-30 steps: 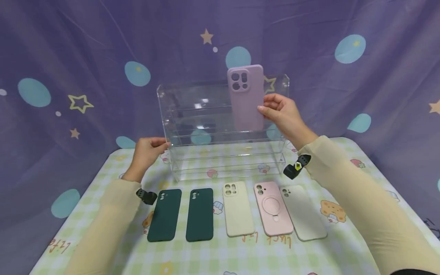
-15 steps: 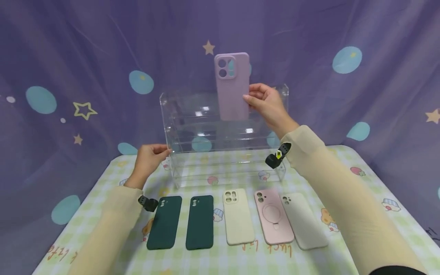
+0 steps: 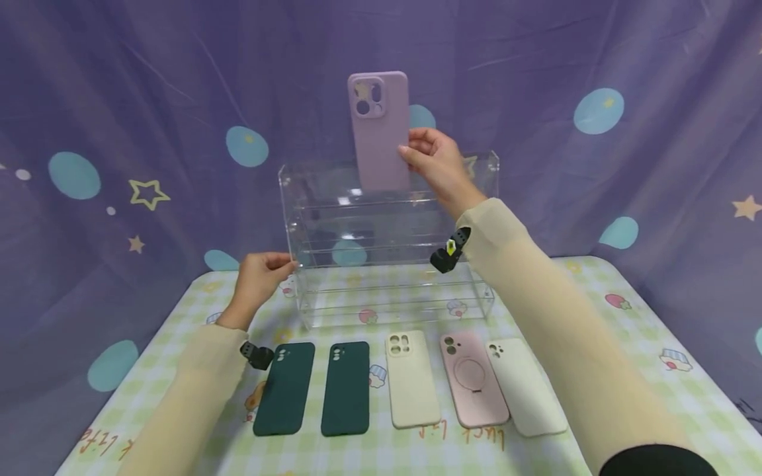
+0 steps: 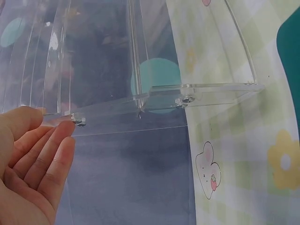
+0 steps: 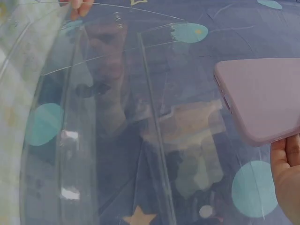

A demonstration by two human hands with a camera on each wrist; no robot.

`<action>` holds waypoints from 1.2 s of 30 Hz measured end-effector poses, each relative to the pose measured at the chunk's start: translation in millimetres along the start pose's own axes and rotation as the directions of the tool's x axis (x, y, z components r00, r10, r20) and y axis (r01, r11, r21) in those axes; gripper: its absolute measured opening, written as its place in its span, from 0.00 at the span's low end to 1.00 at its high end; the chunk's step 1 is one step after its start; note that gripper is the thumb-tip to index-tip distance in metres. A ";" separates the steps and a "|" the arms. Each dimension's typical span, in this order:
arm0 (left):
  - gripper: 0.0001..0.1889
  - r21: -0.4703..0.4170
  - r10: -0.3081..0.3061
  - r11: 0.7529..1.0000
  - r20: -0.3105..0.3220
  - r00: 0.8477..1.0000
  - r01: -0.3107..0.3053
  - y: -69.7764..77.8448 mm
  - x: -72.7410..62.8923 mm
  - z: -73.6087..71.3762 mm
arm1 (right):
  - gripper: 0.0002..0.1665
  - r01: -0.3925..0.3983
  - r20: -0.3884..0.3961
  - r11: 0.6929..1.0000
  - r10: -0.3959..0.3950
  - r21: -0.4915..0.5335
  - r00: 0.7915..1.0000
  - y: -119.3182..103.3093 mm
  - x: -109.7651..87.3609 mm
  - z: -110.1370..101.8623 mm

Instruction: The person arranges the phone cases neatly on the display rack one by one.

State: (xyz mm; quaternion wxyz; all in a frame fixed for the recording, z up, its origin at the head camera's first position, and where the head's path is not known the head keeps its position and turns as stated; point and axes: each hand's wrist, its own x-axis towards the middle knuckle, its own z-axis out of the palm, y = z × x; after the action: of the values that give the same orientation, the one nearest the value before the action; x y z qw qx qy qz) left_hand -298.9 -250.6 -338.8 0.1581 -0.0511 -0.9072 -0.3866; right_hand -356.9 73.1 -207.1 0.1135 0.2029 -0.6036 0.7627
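My right hand [image 3: 437,162] pinches a lilac phone case [image 3: 383,149] by its right edge, thumb on the back. The case is upright, camera cutouts at the top, its lower end overlapping the top of a clear acrylic display rack [image 3: 393,254] in the head view. In the right wrist view the bottom end of the lilac case [image 5: 262,96] shows at the right. My left hand [image 3: 258,281] pinches the rack's left side panel; the left wrist view shows thumb and forefinger at the clear edge beside a metal screw [image 4: 78,120].
In front of the rack lie two dark green phone cases [image 3: 286,390], a cream case [image 3: 413,380], a pink case with a ring [image 3: 474,390] and a white case [image 3: 526,390]. They rest on a green checked tablecloth [image 3: 196,370]. A purple patterned curtain [image 3: 178,66] hangs behind.
My right hand has carried the lilac phone case up and to the left, toward the rack's top. The left hand keeps its hold on the side panel. The head view has tilted up slightly.
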 end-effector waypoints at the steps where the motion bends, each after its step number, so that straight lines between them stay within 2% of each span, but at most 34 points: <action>1: 0.15 0.000 0.000 1.000 0.001 1.000 0.000 -0.2 -0.1 0.2 | 0.10 0.005 -0.005 1.000 -0.005 0.002 1.000 -0.9 2.5 2.6; 8: 0.15 0.017 0.013 1.000 -0.015 1.000 -0.013 0.4 0.6 2.2 | 0.10 0.055 -0.053 0.994 -0.050 0.096 0.997 -9.7 20.7 15.4; 15: 0.15 0.010 0.013 1.000 -0.018 1.000 -0.012 3.6 1.0 4.2 | 0.11 0.092 -0.110 0.990 -0.080 0.111 0.991 -13.9 32.6 14.4; 26: 0.15 -0.006 -0.002 1.000 0.002 1.000 0.002 9.4 -2.0 4.2 | 0.12 0.099 -0.099 0.995 -0.098 0.003 0.990 -10.1 40.9 9.8; 32: 0.15 -0.016 -0.002 1.000 0.003 1.000 0.003 11.0 -2.6 3.9 | 0.11 0.109 -0.038 0.991 -0.112 -0.078 0.993 -7.6 44.8 15.0; 36: 0.15 -0.006 -0.004 1.000 -0.009 1.000 0.004 11.1 -3.4 2.4 | 0.10 0.064 0.004 0.991 -0.064 -0.118 0.998 -6.6 46.2 24.5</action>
State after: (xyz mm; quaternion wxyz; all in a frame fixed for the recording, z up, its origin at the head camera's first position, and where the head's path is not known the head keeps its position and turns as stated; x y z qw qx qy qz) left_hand -293.9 -241.1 -333.9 0.1613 -0.0480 -0.9053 -0.3900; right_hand -391.2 47.8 -176.1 0.1497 0.2153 -0.6408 0.7215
